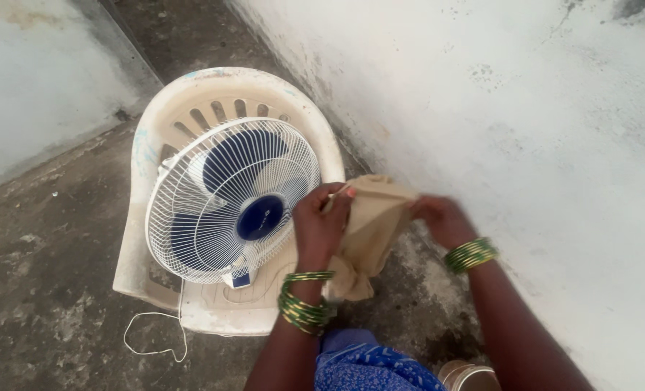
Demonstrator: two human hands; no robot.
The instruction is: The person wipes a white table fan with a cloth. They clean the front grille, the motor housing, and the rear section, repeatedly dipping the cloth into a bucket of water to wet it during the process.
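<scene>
A beige cloth (371, 224) hangs between both hands at the centre of the view. My left hand (321, 223) grips its left edge, close to the front of the fan. My right hand (444, 219) holds the cloth's right side. Both wrists carry green and gold bangles. A white table fan (228, 199) with blue blades and a wire grille leans on a cream plastic chair (192, 98), just left of my left hand.
A white wall (539, 130) runs along the right. The floor (47, 275) is stained concrete. The fan's white cord (156, 334) loops on the floor in front of the chair. A round metal vessel (471, 376) sits at the bottom edge. Blue patterned fabric (366, 366) covers my lap.
</scene>
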